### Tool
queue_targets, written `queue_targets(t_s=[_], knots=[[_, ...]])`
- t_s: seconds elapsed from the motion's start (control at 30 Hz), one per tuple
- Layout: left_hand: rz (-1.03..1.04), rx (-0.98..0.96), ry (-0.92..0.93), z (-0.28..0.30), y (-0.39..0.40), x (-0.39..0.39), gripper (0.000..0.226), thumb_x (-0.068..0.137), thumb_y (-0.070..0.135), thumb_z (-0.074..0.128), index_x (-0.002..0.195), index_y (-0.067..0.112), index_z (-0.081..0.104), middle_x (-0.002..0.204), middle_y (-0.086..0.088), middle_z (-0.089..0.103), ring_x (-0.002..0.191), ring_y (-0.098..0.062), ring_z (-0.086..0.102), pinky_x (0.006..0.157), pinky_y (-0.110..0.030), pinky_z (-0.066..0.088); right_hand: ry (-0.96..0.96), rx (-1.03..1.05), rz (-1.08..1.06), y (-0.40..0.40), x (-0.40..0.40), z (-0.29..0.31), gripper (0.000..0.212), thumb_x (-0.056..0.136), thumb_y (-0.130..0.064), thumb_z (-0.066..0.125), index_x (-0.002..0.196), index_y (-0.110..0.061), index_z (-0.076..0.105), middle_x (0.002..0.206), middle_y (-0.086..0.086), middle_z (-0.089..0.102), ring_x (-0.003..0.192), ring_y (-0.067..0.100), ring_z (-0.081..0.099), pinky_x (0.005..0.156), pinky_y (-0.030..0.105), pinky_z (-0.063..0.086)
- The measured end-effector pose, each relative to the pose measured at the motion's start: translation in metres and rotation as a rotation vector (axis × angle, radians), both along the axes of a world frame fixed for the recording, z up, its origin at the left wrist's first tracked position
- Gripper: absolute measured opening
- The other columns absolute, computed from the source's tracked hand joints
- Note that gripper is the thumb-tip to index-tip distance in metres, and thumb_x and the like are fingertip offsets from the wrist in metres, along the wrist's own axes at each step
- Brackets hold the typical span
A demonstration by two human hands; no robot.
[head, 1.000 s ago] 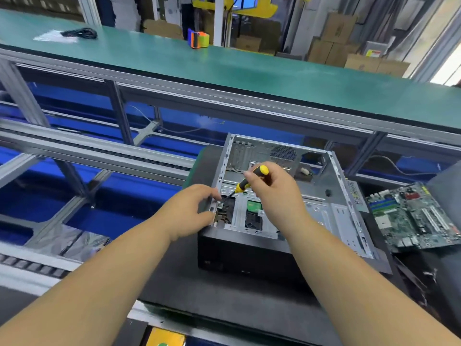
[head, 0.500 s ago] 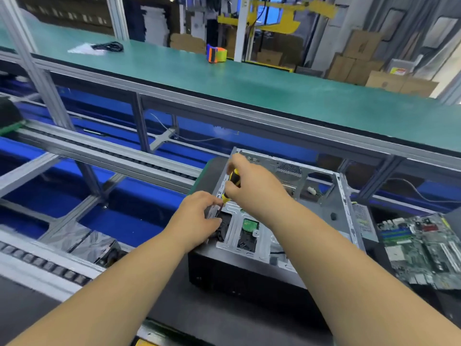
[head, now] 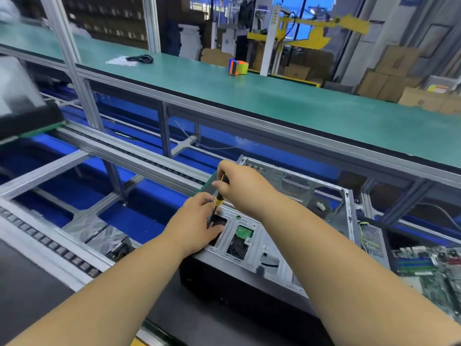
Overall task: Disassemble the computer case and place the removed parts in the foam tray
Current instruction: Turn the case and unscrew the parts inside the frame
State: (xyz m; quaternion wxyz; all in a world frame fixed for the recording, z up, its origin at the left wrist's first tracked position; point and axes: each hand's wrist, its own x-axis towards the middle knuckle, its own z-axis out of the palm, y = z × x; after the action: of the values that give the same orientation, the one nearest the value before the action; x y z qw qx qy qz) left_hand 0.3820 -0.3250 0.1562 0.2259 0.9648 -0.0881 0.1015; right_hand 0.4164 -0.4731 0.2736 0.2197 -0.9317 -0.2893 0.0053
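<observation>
1. Computer case (head: 294,221): open metal chassis, side panel off, lying flat on the dark bench mat at the near edge of the line. Interior faces up, prob. so fasteners can be reached from above. Drive-cage plate w/ cut-outs at the near-left corner; a small green board (head: 243,232) shows through one opening.

2. Screwdriver (head: 219,196): yellow/black handle, held close to upright over the near-left corner of the case. Tip hidden behind the left hand; whether it sits in a screw cannot be told.

3. Right hand (head: 239,182): fingers curled round the top of the screwdriver handle, arm crossing over the chassis. Top grip suits pressing down and twisting.

4. Left hand (head: 197,226): at the case's near-left corner, fingers curled in by the driver shaft, thumb side touching the cage plate. Looks like steadying the shaft or pinching a small part; exact hold not clear, fingertips hidden.

5. Motherboard (head: 434,268): green, already out, lying right of the case, just beside it. Tray under it not identifiable.

6. Green conveyor table (head: 274,96): far side, well apart. Carries an orange/blue tape dispenser (head: 238,67) and a black cable (head: 141,58).

Step judged: loosening a fastener at the drive cage; task partly done.
</observation>
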Motion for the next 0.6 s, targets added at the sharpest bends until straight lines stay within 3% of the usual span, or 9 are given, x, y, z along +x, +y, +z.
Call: queue_targets(t_s=[0.13,0.27,0.37,0.5,0.6], knots=[[-0.013,-0.006,-0.045,0.0,0.001,-0.003,0.043,0.085,0.052,0.064,0.119,0.026,0.061,0.132,0.013,0.044,0.125,-0.012,0.038,0.098,-0.028,0.041,0.052,0.028,0.126,-0.002,0.0,0.003,0.007,0.098,-0.025,0.053,0.095,-0.022,0.047,0.089,0.002,0.064,0.083,0.025,0.059,0.07,0.038,0.048],[-0.04,-0.032,-0.152,0.009,0.0,-0.008,0.037,0.091,0.045,0.058,0.117,0.018,0.06,0.117,0.007,0.056,0.111,-0.016,0.048,0.093,-0.032,0.044,0.094,0.015,0.206,-0.004,0.004,0.009,0.007,0.095,-0.017,0.053,0.098,-0.021,0.048,0.091,0.002,0.062,0.077,0.021,0.055,0.067,0.036,0.044],[-0.044,-0.281,-0.159,0.014,-0.001,-0.014,0.017,0.097,0.032,0.054,0.112,0.025,0.057,0.094,0.011,0.056,0.091,-0.009,0.052,0.079,-0.029,0.044,0.07,-0.007,0.22,-0.001,0.003,0.009,0.007,0.095,-0.018,0.053,0.099,-0.019,0.048,0.09,0.003,0.061,0.078,0.024,0.053,0.07,0.038,0.045],[-0.031,-0.771,-0.102,0.023,-0.004,-0.018,0.024,0.097,0.025,0.057,0.112,0.044,0.06,0.096,0.014,0.069,0.094,0.005,0.061,0.078,-0.006,0.042,0.033,-0.01,0.184,-0.003,0.001,0.003,0.01,0.097,-0.032,0.052,0.1,-0.024,0.047,0.083,-0.003,0.058,0.074,0.02,0.052,0.066,0.037,0.044],[-0.014,-0.889,-0.052,0.027,-0.009,-0.015,0.028,0.097,0.023,0.058,0.097,0.049,0.068,0.098,0.016,0.072,0.095,0.004,0.064,0.082,-0.013,0.045,-0.037,-0.042,0.114,-0.004,0.002,0.004,0.025,0.097,-0.051,0.047,0.097,-0.026,0.047,0.076,-0.008,0.057,0.068,0.01,0.051,0.059,0.031,0.039]])
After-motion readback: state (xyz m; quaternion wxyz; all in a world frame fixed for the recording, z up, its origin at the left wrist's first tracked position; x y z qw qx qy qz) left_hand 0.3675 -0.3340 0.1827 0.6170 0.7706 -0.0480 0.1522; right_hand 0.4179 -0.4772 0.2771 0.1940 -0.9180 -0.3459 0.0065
